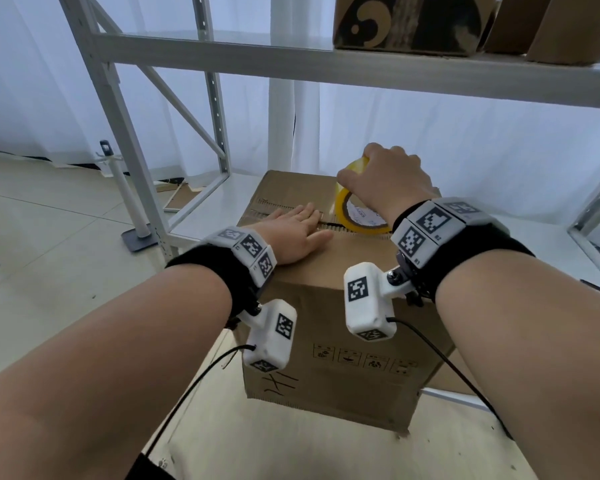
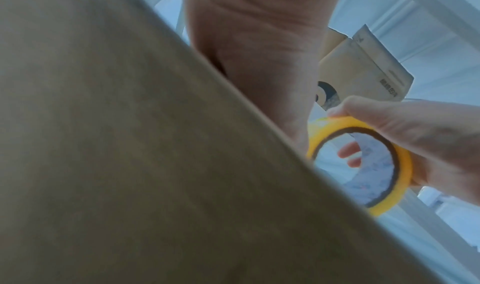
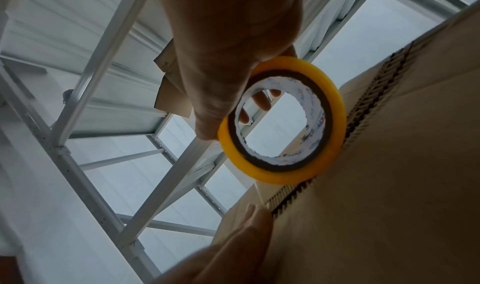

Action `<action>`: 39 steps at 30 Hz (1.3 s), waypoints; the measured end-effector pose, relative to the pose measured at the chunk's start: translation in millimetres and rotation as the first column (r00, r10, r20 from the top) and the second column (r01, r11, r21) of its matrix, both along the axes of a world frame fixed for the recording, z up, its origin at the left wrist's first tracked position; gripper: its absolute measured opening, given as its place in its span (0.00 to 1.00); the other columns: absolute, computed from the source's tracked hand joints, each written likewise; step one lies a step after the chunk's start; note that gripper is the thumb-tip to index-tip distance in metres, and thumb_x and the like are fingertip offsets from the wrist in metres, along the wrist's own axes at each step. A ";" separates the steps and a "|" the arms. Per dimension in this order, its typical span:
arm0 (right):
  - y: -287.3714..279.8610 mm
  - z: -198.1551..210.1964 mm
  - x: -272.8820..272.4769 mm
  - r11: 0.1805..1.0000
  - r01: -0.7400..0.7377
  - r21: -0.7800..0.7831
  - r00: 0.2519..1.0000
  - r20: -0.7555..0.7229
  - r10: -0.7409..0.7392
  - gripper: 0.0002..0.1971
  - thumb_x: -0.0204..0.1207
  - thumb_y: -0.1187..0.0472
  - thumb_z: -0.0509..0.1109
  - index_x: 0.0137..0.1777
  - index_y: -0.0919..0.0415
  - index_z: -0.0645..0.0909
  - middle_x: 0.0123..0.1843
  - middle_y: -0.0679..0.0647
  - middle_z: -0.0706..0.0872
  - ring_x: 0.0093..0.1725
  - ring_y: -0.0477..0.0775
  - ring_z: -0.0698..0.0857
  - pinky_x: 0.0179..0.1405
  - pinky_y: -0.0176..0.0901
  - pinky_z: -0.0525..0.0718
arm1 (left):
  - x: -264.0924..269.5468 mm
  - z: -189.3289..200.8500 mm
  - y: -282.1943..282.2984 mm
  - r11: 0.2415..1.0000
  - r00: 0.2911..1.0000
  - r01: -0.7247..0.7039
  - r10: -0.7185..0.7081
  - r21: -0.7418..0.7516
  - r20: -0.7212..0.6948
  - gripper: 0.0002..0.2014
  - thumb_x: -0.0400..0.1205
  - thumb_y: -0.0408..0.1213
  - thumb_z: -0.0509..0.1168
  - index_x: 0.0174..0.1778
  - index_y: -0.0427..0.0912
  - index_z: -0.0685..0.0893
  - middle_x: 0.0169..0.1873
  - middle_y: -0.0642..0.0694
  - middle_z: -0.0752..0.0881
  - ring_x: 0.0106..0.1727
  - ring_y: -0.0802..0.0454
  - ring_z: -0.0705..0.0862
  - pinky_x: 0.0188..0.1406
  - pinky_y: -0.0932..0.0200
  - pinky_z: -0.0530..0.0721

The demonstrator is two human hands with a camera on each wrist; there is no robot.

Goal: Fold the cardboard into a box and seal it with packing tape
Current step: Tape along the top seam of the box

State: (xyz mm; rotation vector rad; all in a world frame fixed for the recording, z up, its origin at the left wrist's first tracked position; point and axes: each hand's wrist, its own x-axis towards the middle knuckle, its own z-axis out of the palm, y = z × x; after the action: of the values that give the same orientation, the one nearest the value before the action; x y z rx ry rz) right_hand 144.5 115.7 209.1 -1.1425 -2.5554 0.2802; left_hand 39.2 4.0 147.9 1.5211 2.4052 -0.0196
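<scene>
A brown cardboard box [image 1: 329, 327] stands upright with its top flaps folded down and a narrow seam between them. My left hand [image 1: 300, 233] lies flat on the top, fingers straight, pressing the flaps by the seam; its fingers [image 3: 249, 227] show at the seam in the right wrist view. My right hand [image 1: 385, 181] grips a yellow roll of packing tape [image 1: 354, 216] standing on edge on the seam. The roll [image 3: 283, 122] touches the corrugated flap edges, with fingertips visible through its core. In the left wrist view the roll [image 2: 400, 165] shows beyond the box wall [image 2: 130, 165].
A white metal shelf rack [image 1: 194, 57] rises behind and to the left of the box, with more cardboard boxes [image 1: 406, 22] on its upper shelf. A white stand with a flat base [image 1: 136, 233] is on the tiled floor at left. Cables hang from both wrist cameras.
</scene>
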 end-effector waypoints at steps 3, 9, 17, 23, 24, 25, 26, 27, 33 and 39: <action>2.5 1.6 -1.3 1.000 0.017 -0.016 1.000 0.001 -0.017 0.28 0.77 0.40 0.60 0.72 0.55 0.70 0.68 0.59 0.74 0.69 0.63 0.70 0.50 0.52 0.67 | -17.8 1.5 -14.1 1.000 1.000 0.007 -0.007 -0.004 -0.019 0.29 0.87 0.56 0.37 0.84 0.48 0.46 0.83 0.49 0.43 0.83 0.54 0.42 0.81 0.48 0.38; 5.5 1.0 -0.9 0.999 0.027 -0.044 0.999 -0.017 -0.028 0.28 0.77 0.40 0.60 0.72 0.55 0.70 0.68 0.60 0.75 0.68 0.63 0.71 0.50 0.52 0.69 | -51.7 8.4 -43.4 0.996 0.994 -0.081 0.079 -0.022 -0.072 0.26 0.89 0.48 0.35 0.84 0.47 0.48 0.84 0.49 0.45 0.83 0.56 0.44 0.80 0.50 0.39; 9.4 0.3 -0.5 0.998 0.015 -0.069 0.998 -0.052 -0.018 0.28 0.75 0.40 0.62 0.71 0.54 0.72 0.66 0.59 0.76 0.66 0.64 0.73 0.53 0.53 0.72 | -5.0 -7.2 -9.1 0.974 0.967 -0.227 0.225 -0.003 -0.116 0.35 0.86 0.53 0.41 0.83 0.35 0.44 0.83 0.36 0.42 0.84 0.43 0.43 0.82 0.49 0.43; 11.0 -2.0 2.0 0.998 0.019 -0.062 0.998 -0.059 -0.022 0.28 0.75 0.39 0.62 0.70 0.55 0.72 0.65 0.60 0.76 0.65 0.64 0.74 0.55 0.55 0.74 | -2.9 0.3 -3.9 0.998 1.000 -0.004 0.005 0.057 -0.008 0.26 0.89 0.47 0.39 0.84 0.45 0.49 0.84 0.48 0.48 0.84 0.50 0.46 0.80 0.54 0.44; 10.9 -2.2 2.1 0.998 0.019 -0.063 0.998 -0.060 -0.023 0.28 0.75 0.39 0.61 0.70 0.55 0.72 0.65 0.60 0.76 0.65 0.64 0.74 0.54 0.55 0.73 | -11.1 2.2 -9.9 0.998 1.000 0.012 -0.012 0.066 0.000 0.25 0.89 0.46 0.39 0.83 0.46 0.51 0.83 0.50 0.49 0.83 0.52 0.48 0.80 0.55 0.45; 10.8 -2.1 2.0 0.998 0.021 -0.064 0.998 -0.060 -0.025 0.28 0.75 0.39 0.61 0.70 0.55 0.72 0.65 0.60 0.76 0.65 0.64 0.74 0.54 0.55 0.73 | -19.4 4.1 -15.9 0.997 1.000 0.010 -0.010 0.078 0.005 0.24 0.90 0.45 0.39 0.83 0.46 0.54 0.83 0.51 0.51 0.83 0.54 0.50 0.79 0.57 0.46; 10.5 -1.9 1.8 0.998 0.024 -0.066 0.998 -0.057 -0.027 0.28 0.75 0.39 0.61 0.70 0.55 0.72 0.65 0.60 0.76 0.65 0.64 0.74 0.53 0.54 0.73 | -25.5 6.8 -21.8 0.996 1.000 -0.015 0.014 0.093 0.009 0.24 0.90 0.46 0.39 0.83 0.47 0.57 0.83 0.53 0.54 0.83 0.55 0.53 0.79 0.57 0.48; 10.3 -1.6 1.4 0.997 0.026 -0.066 0.998 -0.055 -0.029 0.28 0.76 0.39 0.61 0.70 0.55 0.72 0.65 0.60 0.76 0.65 0.64 0.73 0.53 0.54 0.73 | -30.8 9.9 -27.6 0.992 0.999 -0.049 0.049 0.114 0.007 0.24 0.90 0.46 0.40 0.82 0.49 0.60 0.82 0.54 0.57 0.82 0.54 0.56 0.79 0.57 0.51; 11.3 -1.2 2.3 0.997 0.017 -0.082 0.997 -0.078 -0.023 0.27 0.75 0.39 0.61 0.69 0.55 0.72 0.65 0.59 0.77 0.64 0.64 0.75 0.56 0.57 0.75 | -38.5 15.3 -36.1 0.967 0.962 -0.174 0.208 0.188 -0.179 0.23 0.87 0.45 0.44 0.52 0.36 0.83 0.57 0.36 0.82 0.53 0.42 0.78 0.49 0.53 0.71; 5.9 -2.9 4.2 0.998 0.022 -0.062 0.998 -0.065 -0.026 0.28 0.76 0.39 0.61 0.70 0.55 0.71 0.66 0.59 0.76 0.66 0.63 0.73 0.56 0.56 0.74 | 20.3 5.5 12.1 0.957 0.981 -0.111 0.149 0.269 -0.122 0.21 0.84 0.47 0.50 0.30 0.40 0.76 0.32 0.43 0.79 0.36 0.49 0.79 0.37 0.55 0.74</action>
State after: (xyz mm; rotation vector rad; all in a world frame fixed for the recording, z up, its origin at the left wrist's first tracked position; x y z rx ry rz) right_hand 148.7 121.6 206.2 -1.1652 -2.4899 0.3870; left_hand 59.5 16.1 153.4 1.5087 2.7063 0.2357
